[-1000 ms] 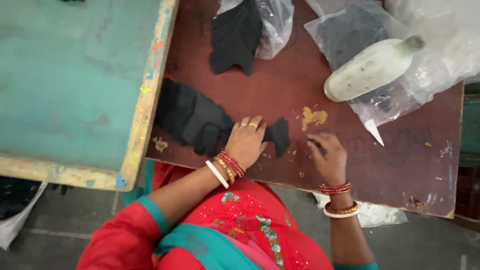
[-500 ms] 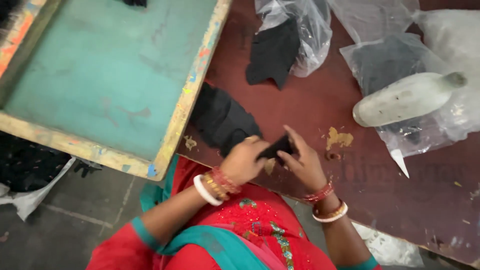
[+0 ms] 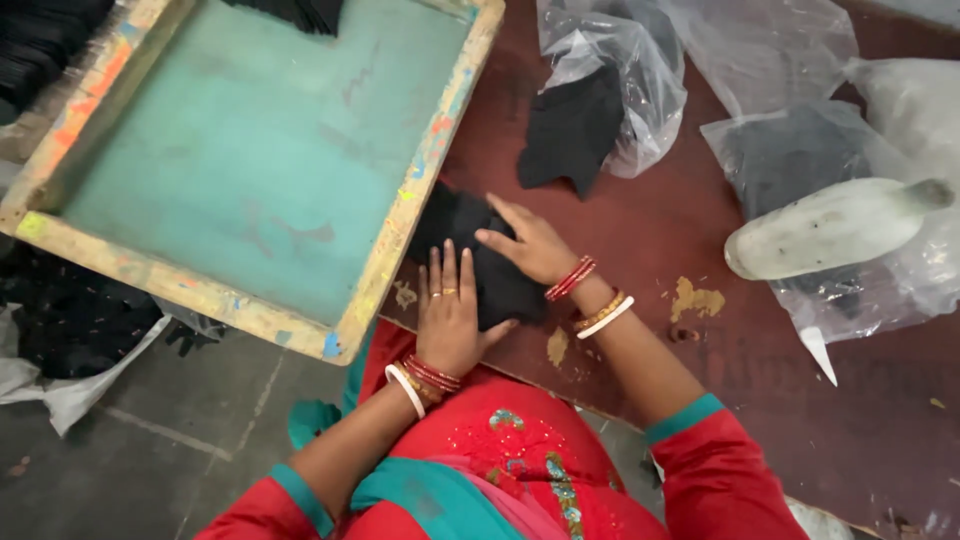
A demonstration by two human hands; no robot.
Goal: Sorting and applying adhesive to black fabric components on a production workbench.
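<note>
Black fabric stack (image 3: 480, 270) | left hand (image 3: 450, 320) flat | right hand (image 3: 530, 245) flat | table (image 3: 700, 400)

Both hands pressed flat on a stack of black fabric pieces (image 3: 480, 265) at the near edge of a dark red table (image 3: 700, 400): left hand (image 3: 448, 318) nearer, right hand (image 3: 530, 245) just beyond. To the left, a teal printing screen in a wooden frame (image 3: 390, 255). Farther right, a clear plastic bag (image 3: 630, 70) spilling black cloth, and a white bottle (image 3: 825, 230) lying on its side.
</note>
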